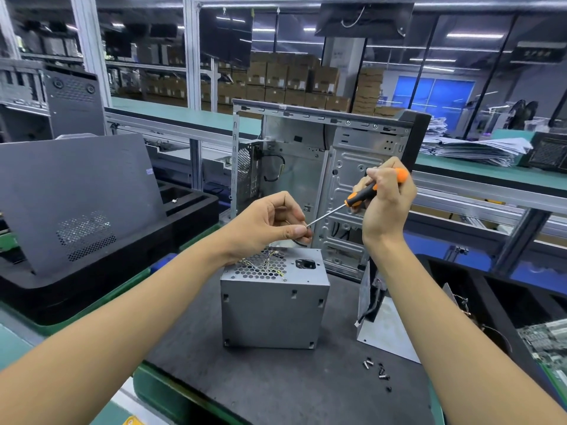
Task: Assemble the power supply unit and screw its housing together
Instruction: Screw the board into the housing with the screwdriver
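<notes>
PSU (pixel 270 305): grey metal box standing on the dark mat (pixel 276 384), honeycomb vent and power socket facing up. Coloured wires show through the vent. All places below are given relative to it.
Left hand (pixel 270 220): held just above the PSU's top face, not touching it. Thumb and forefinger pressed together at the tip of the driver shaft; whether a screw sits between them cannot be told, too small. Other fingers curled.
Right hand (pixel 388 199): higher and to the right of the PSU, fingers wrapped round the driver handle.
Driver (pixel 365 196): orange and black handle, thin steel shaft slanting down-left from the right hand to the left fingertips, above the PSU.
Screws (pixel 379 371): small loose cluster on the mat, right of and nearer than the PSU's lower right corner, apart from it.
Plate (pixel 385 329): bare metal sheet part just right of the PSU, with a black cable bundle hanging on it.
Case (pixel 334 167): open PC chassis standing upright behind the PSU, interior facing the camera.
Panel (pixel 76 194): dark side panel with vent holes, leaning well to the left of the PSU.
Boards (pixel 549 338): green circuit boards at far right, well apart from the PSU.
</notes>
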Demonstrator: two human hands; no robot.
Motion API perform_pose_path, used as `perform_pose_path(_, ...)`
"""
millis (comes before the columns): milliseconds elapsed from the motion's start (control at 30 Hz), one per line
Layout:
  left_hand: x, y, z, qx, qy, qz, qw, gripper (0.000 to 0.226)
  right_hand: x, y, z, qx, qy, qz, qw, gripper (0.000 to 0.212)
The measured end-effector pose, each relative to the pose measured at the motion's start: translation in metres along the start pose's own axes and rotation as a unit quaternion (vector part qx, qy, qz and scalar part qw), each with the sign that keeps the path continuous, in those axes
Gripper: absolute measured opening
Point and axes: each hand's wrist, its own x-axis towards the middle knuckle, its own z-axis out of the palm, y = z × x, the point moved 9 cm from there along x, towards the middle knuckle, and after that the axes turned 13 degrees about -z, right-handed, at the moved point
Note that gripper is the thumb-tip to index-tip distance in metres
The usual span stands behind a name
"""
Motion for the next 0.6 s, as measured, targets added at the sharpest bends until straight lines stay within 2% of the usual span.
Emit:
perform_pose_path(233, -0.002, 0.000, 0.003, 0.023, 0.006, -0.014, 1.000, 0.016, 0.003, -0.016, 0.009, -0.005, -0.033, -0.045, 0.998, 0.025)
perform_pose_path(333, -0.002, 0.000, 0.005, 0.025, -0.002, -0.011, 1.000, 0.017, 0.004, -0.017, 0.011, -0.004, -0.034, -0.041, 0.999, 0.029)
perform_pose_path(500, -0.001, -0.003, 0.009, 0.044, -0.021, -0.023, 0.999, 0.018, 0.005, -0.016, 0.012, 0.002, -0.048, -0.028, 0.998, 0.023)
perform_pose_path(600, 0.001, -0.005, 0.010, 0.044, -0.023, -0.040, 0.998, 0.031, 0.008, -0.018, 0.011, 0.009, -0.056, -0.029, 0.998, 0.023)
